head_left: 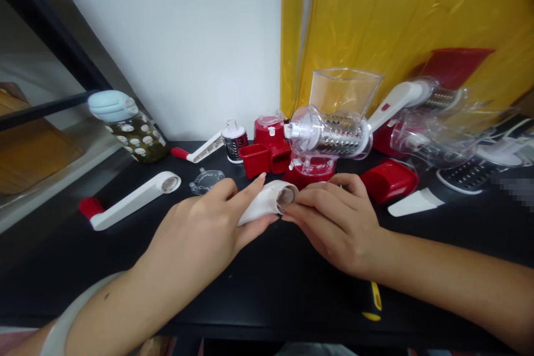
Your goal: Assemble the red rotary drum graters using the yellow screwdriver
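My left hand [208, 222] is wrapped round a white crank handle [267, 203] and holds it just above the black table [267, 289]. My right hand [334, 217] pinches at the handle's round socket end, fingers pressed together against it. Right behind the hands stands a rotary grater [329, 133] with a clear hopper, a clear drum housing and a red base.
A second white crank handle with a red knob [129, 200] lies at the left, beside a small clear cap [206, 181]. A patterned bottle [129, 128], a steel drum blade [234, 142], red parts [390, 179] and another grater [434, 117] crowd the back and right.
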Tool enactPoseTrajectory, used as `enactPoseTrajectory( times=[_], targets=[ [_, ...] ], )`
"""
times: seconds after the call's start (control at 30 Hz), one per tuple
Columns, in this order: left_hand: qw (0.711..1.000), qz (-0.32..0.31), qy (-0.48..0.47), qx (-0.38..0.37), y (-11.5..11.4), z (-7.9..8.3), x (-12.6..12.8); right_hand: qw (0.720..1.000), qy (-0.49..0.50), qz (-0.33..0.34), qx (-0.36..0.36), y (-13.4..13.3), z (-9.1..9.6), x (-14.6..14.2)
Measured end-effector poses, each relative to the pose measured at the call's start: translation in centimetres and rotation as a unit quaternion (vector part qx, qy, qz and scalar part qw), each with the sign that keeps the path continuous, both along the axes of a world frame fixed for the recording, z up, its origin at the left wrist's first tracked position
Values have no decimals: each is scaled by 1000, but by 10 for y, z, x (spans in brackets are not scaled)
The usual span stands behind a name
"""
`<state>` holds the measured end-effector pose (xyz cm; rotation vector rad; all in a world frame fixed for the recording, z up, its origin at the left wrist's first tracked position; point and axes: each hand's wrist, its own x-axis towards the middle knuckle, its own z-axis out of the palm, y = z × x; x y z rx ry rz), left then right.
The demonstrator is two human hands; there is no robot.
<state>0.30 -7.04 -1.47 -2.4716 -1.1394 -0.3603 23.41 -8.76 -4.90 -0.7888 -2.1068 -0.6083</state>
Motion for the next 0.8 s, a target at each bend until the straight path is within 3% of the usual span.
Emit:
enactPoseTrajectory(
  times=[0.3,0.8],
  targets=[
    [999,18,-4,31,-2,-2,1,999,-15,4,30,0,2,2],
    [998,10,13,61,-5,0,4,1000,-14,4,23,-1,5,1]
  ],
)
